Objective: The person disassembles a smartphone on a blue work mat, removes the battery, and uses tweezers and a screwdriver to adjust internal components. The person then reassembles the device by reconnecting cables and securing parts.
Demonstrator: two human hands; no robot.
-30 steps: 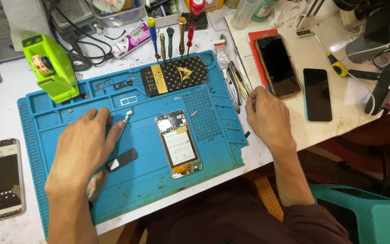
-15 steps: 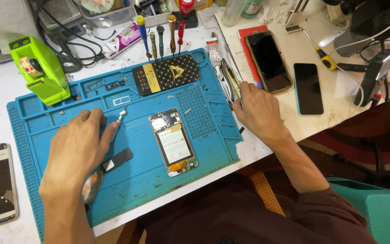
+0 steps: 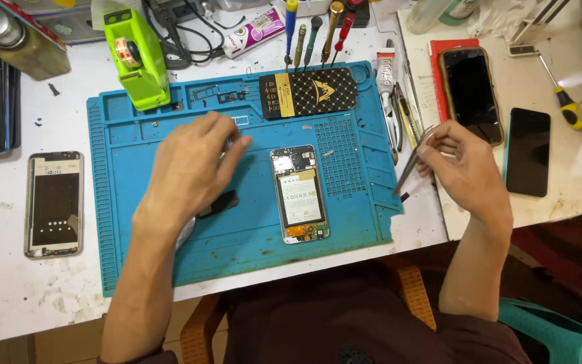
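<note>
- The right hand [image 3: 469, 172] is closed in a pinch around a pair of tweezers [image 3: 412, 162], tips aimed down and left toward the right edge of the blue work mat [image 3: 136, 263].
- The left hand [image 3: 186, 175] hovers over the middle of the mat, palm down, fingers loosely curled and holding nothing that shows; a small dark part [image 3: 220, 202] lies on the mat just beside its near edge.
- The opened phone [image 3: 299, 194], back cover off with its battery and boards exposed, lies between the two hands, lengthwise near to far.
- Risk, as I judge it: the metal tweezer tips could scratch or short the exposed board, or nick the battery, if they come in carelessly.
- Risk: the left forearm crosses the near edge of the mat, and a sweep could knock the dark part off the desk [image 3: 35, 296].
- Poses: both forearms reach in from the near side; the right wrist is cocked inward, and the left wrist is flat and relaxed.
- Screwdrivers [image 3: 314, 34] stand in a row at the far edge.
</note>
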